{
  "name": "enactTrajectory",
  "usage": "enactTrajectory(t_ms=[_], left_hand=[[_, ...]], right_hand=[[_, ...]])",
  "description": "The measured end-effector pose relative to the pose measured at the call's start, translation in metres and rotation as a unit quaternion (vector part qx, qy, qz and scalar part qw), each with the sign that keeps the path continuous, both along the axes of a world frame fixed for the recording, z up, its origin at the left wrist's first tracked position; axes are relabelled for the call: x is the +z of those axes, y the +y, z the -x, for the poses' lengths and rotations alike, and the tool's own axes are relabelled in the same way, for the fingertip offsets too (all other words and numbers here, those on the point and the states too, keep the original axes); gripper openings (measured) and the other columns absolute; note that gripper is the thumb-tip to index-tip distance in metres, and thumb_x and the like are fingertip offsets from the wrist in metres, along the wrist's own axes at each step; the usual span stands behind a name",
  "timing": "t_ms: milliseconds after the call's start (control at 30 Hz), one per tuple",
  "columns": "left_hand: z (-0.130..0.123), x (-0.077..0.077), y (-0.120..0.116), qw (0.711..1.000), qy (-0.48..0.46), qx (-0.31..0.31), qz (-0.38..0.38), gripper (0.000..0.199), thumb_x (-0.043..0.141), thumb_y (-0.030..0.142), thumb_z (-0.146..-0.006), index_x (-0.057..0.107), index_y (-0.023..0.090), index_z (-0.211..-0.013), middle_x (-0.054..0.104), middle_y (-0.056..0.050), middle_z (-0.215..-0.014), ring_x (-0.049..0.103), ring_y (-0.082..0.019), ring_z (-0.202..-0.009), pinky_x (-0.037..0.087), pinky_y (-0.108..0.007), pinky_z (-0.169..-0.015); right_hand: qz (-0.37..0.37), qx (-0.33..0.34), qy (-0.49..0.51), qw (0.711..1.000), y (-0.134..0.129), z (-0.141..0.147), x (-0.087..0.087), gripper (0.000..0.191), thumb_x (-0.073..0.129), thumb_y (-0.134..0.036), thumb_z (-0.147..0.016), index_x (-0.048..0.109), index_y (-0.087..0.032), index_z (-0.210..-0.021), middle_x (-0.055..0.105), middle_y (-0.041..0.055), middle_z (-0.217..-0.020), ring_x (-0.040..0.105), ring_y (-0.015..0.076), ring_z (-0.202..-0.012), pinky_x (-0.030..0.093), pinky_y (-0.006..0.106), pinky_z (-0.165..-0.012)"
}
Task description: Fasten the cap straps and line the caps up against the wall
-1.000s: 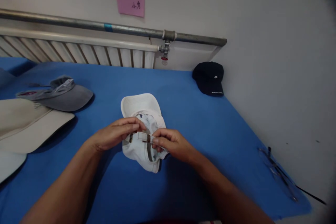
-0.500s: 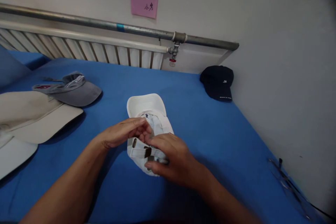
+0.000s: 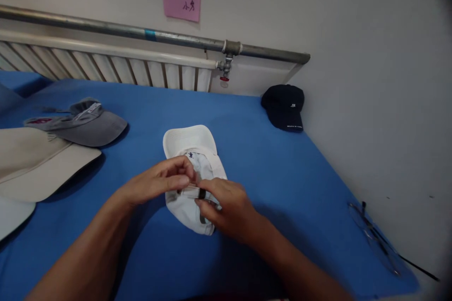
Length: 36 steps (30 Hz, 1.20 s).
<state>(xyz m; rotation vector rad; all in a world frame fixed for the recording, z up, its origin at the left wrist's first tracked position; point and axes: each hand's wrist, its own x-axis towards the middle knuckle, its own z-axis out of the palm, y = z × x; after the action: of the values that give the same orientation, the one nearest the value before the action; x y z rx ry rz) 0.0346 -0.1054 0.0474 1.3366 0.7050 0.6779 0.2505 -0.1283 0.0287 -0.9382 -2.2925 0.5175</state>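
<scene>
A white baseball cap (image 3: 190, 140) lies upside down on the blue table, brim pointing away from me. My left hand (image 3: 164, 181) reaches over its left side, thumb and curled fingers closed on the cap's back strap (image 3: 190, 192). From the right, my right hand (image 3: 228, 207) pinches the same strap by its dark metal buckle (image 3: 202, 194). Both hands meet over the cap's opening, and parts of the strap are hidden by the fingers. Some dark lettering (image 3: 191, 154) shows inside the cap.
At the left lie a grey cap (image 3: 100, 127), a beige cap (image 3: 45, 169) and a pale cap (image 3: 14, 214). A dark navy cap (image 3: 282, 106) sits by the right wall. Eyeglasses (image 3: 377, 240) rest at the right edge. A radiator (image 3: 155, 73) stands behind the table (image 3: 240, 141).
My left thumb has come down onto the strap, which is now lifted and turned between both hands. The whole view has shifted slightly, so things appear further left.
</scene>
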Motion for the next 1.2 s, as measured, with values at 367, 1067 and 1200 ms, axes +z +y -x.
enactTrajectory(t_ms=[367, 1067, 1200], left_hand=[[-0.002, 0.008, -0.001, 0.987, 0.128, -0.057, -0.081, 0.023, 0.057, 0.034, -0.09, 0.056, 0.017, -0.073, 0.058, -0.001, -0.082, 0.051, -0.013, -0.074, 0.039, -0.026, -0.068], [0.006, 0.007, -0.002, 0.995, 0.075, -0.067, -0.006, 0.028, 0.062, 0.032, -0.085, 0.053, 0.017, -0.064, 0.06, -0.002, -0.095, 0.052, -0.017, -0.09, 0.04, -0.026, -0.078], [0.003, 0.006, -0.003, 0.995, 0.088, -0.049, 0.005, 0.029, 0.062, 0.036, -0.086, 0.053, 0.017, -0.066, 0.058, -0.002, -0.086, 0.049, -0.015, -0.081, 0.039, -0.025, -0.07]], right_hand=[[0.001, 0.014, -0.008, 1.0, 0.0, -0.002, 0.004, 0.023, 0.061, -0.03, -0.088, 0.064, -0.017, -0.107, 0.073, 0.0073, -0.09, 0.067, 0.0193, -0.08, 0.047, 0.03, -0.074], [0.031, 0.036, 0.035, 0.998, 0.0, -0.007, 0.01, 0.022, 0.065, -0.031, -0.086, 0.065, -0.019, -0.105, 0.073, 0.005, -0.088, 0.067, 0.0175, -0.078, 0.047, 0.028, -0.072], [0.036, 0.023, 0.046, 0.998, 0.001, -0.007, 0.006, 0.02, 0.064, -0.028, -0.086, 0.064, -0.021, -0.105, 0.072, 0.0047, -0.088, 0.067, 0.0168, -0.077, 0.048, 0.027, -0.073]])
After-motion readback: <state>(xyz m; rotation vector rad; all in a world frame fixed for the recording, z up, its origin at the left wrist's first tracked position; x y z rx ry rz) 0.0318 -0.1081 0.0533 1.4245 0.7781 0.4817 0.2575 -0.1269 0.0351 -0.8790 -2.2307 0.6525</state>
